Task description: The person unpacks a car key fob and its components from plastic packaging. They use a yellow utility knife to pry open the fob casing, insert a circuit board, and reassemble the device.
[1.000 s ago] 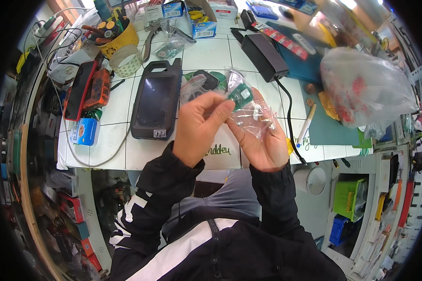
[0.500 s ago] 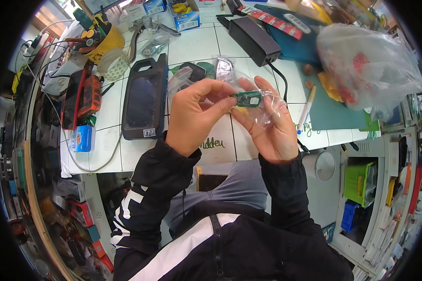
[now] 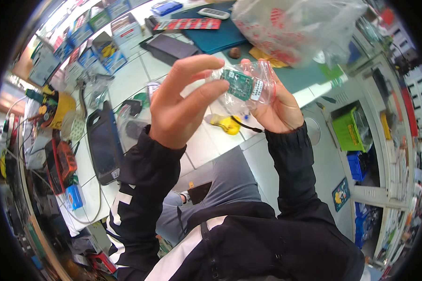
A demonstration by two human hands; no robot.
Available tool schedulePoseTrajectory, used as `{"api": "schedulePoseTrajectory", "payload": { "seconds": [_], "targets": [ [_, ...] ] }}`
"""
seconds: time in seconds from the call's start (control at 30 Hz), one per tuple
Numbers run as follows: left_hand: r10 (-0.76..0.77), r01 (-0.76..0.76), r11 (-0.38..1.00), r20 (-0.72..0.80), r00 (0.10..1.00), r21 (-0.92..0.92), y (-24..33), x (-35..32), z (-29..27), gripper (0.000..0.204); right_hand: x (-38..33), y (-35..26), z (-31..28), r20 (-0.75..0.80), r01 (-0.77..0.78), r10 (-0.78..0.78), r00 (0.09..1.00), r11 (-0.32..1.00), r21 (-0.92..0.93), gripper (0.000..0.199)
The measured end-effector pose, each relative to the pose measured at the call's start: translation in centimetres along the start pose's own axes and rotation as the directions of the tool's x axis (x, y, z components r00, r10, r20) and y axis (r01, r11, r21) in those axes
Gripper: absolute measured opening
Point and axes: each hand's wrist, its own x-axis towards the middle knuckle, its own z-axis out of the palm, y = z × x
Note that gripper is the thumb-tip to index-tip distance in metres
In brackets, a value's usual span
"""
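Above the table's front part, a green circuit board (image 3: 238,85) shows its face through a small clear plastic zip bag (image 3: 266,84) with a red line at its edge. The thumb and fingers of my left hand (image 3: 180,98) close on the left edge of the board. My right hand (image 3: 283,108) holds the bag from the right, its fingers partly hidden behind the plastic. A white label with print lies at the board's right end. Below the hands, a yellow object (image 3: 229,124) with a black strap rests on the tabletop.
A dark rugged tablet (image 3: 103,143) lies left of my hands, beside a red-edged device and a blue box (image 3: 74,196). A yellow tool holder (image 3: 63,110) stands farther left. Small boxes, a black adapter (image 3: 171,49) and a big plastic bag (image 3: 290,28) occupy the back.
The view has swung to the right. The board is turned so its flat face shows in the bag, and the yellow object on the table has come into sight.
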Motion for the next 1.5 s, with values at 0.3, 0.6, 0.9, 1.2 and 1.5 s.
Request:
{"api": "schedulePoseTrajectory", "payload": {
  "seconds": [0.3,0.6,0.9,1.2,1.5],
  "targets": [
    [0.025,-0.032,0.999,0.172,0.985,0.037,-1.9,3.1,2.1,0.021,0.1,1.4,-2.7,-0.18,-0.013,0.093,0.979,0.916,0.402,0.035],
    [-0.056,0.03,0.991,0.201,0.978,0.132,-2.6,1.9,0.1,0.017,1.1,2.9,-2.9,-0.163,-0.152,0.252,0.954,0.875,0.461,0.037],
    [-0.202,0.201,0.973,-0.007,0.979,0.117,-2.9,0.8,-2.3,0.024,0.9,3.4,0.0,-0.182,-0.303,0.352,0.918,0.92,0.247,0.038],
    [-0.152,0.19,0.938,-0.148,0.977,0.29,-5.3,0.3,-8.0,0.023,0.7,2.1,0.5,-0.335,-0.374,0.32,0.886,0.921,-0.11,0.032],
    [-0.513,0.363,0.45,-0.097,0.853,0.816,-11.0,-6.3,-12.6,0.017,4.4,0.5,1.8,-0.255,-0.399,0.308,0.916,0.751,-0.526,0.017]
  ]
}}
